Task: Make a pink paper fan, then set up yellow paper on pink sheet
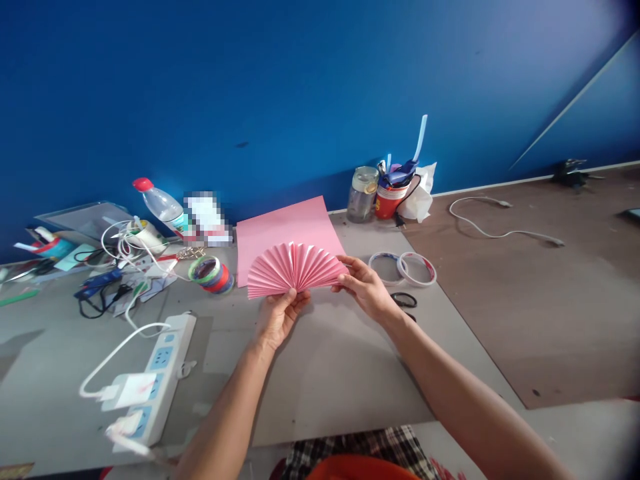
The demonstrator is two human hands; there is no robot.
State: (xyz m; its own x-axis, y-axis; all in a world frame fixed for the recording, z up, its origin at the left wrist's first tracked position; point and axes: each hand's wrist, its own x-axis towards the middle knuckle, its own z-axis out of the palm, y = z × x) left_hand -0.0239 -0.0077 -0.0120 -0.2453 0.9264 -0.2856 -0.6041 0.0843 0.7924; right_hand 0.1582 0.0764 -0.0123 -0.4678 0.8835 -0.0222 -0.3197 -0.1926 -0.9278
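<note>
A pleated pink paper fan is spread into a half circle above the table. My left hand is closed on its gathered lower middle, thumb on top. At the fan's right end, my right hand pinches the outer pleats between thumb and fingers. Flat behind the fan lies a pink sheet of paper, partly covered by it. Two rolls of clear tape, a nearer roll and one overlapping it, lie just right of my right hand.
A white power strip with plugged-in chargers lies at the left. Beyond it are stacked coloured tape rolls, a tilted plastic bottle and tangled cables. A glass jar and red cup of tools stand by the blue wall; a white cable lies right.
</note>
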